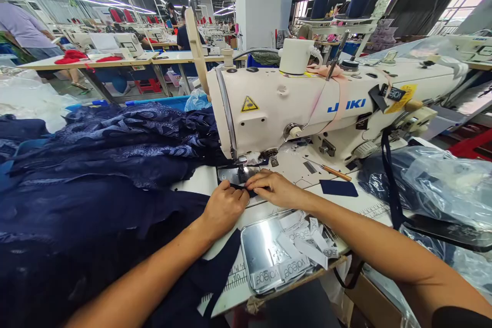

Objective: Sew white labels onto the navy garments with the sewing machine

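Observation:
A white sewing machine [265,113] stands before me, its presser foot [242,171] over the metal plate. Just in front of the foot, my left hand [226,208] is closed, fingers curled on the edge of dark navy fabric [251,193]. To its right, my right hand [275,189] pinches the same fabric, fingertips close to the foot and almost touching the left hand. Part of the fabric is hidden beneath my fingers. More navy lace garments [115,164] spread over the left of the table, and a navy strip [219,266] hangs down below my left wrist.
A metal tray [255,246] of white printed labels [303,241] lies at the table's front edge, below my right forearm. A wooden-handled tool [336,172] and a small navy fabric piece [339,188] lie right of the needle area. Plastic-wrapped bundles [430,184] sit farther right.

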Demonstrator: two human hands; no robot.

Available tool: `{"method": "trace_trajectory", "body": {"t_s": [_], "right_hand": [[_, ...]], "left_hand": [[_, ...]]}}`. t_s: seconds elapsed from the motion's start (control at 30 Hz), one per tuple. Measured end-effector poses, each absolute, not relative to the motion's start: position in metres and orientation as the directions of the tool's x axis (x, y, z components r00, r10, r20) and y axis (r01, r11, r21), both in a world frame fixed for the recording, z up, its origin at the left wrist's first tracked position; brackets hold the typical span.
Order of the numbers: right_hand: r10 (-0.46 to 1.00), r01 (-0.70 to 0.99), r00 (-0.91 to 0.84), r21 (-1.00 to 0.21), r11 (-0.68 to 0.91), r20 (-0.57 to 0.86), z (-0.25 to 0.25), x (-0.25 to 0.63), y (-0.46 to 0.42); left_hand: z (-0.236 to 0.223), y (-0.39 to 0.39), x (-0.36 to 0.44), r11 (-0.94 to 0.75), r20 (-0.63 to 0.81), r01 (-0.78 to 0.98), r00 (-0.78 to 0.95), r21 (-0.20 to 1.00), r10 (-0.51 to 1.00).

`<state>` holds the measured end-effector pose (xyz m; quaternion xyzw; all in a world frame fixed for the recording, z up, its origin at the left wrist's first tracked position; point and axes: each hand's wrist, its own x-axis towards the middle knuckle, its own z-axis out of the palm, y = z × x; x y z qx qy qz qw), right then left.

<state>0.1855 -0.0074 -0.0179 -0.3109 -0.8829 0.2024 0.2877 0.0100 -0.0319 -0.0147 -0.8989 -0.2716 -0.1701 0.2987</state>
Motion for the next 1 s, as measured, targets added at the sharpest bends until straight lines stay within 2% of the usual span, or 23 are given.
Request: {"method": "trace_trajectory", "body": {"t_s": [0.07, 0.2, 0.33, 0.5, 0.63, 0.83, 1.0], "right_hand": [[0.649, 0.473, -0.664, -0.464, 0.749, 0.371, -0.016, 0.184, -0.012], [0.636, 0.595, -0.692, -0.229, 0.770, 0.341, -0.013, 0.179, -0.028], [0.648, 0.664, -0.715, -0.034, 0.747, 0.263, -0.011, 0.176, -0.037], [0.533, 0.556, -0.827, 0.128, 0.821, 0.180, -0.006, 0.182, -0.028], [0.365, 0.388, -0.920, 0.223, 0.894, 0.139, -0.003, 0.190, -0.011], [0.348, 0.386, -0.921, 0.293, 0.875, 0.174, -0.008, 0.191, 0.004], [0.375, 0.423, -0.902, 0.263, 0.867, 0.215, -0.014, 0.190, 0.011]], "left_hand": [[-0.016, -0.031, 0.010, -0.679, 0.466, 0.581, 0.800, -0.449, 0.377], [-0.017, -0.030, 0.010, -0.686, 0.452, 0.586, 0.798, -0.431, 0.398], [-0.002, -0.035, 0.000, -0.723, 0.365, 0.616, 0.781, -0.314, 0.507], [0.015, -0.044, -0.028, -0.801, 0.232, 0.595, 0.790, -0.065, 0.568], [0.004, -0.041, -0.035, -0.816, 0.256, 0.574, 0.782, 0.060, 0.569], [-0.011, -0.034, -0.021, -0.813, 0.380, 0.583, 0.752, -0.002, 0.538], [-0.015, -0.032, -0.007, -0.760, 0.405, 0.643, 0.722, -0.094, 0.561]]}}
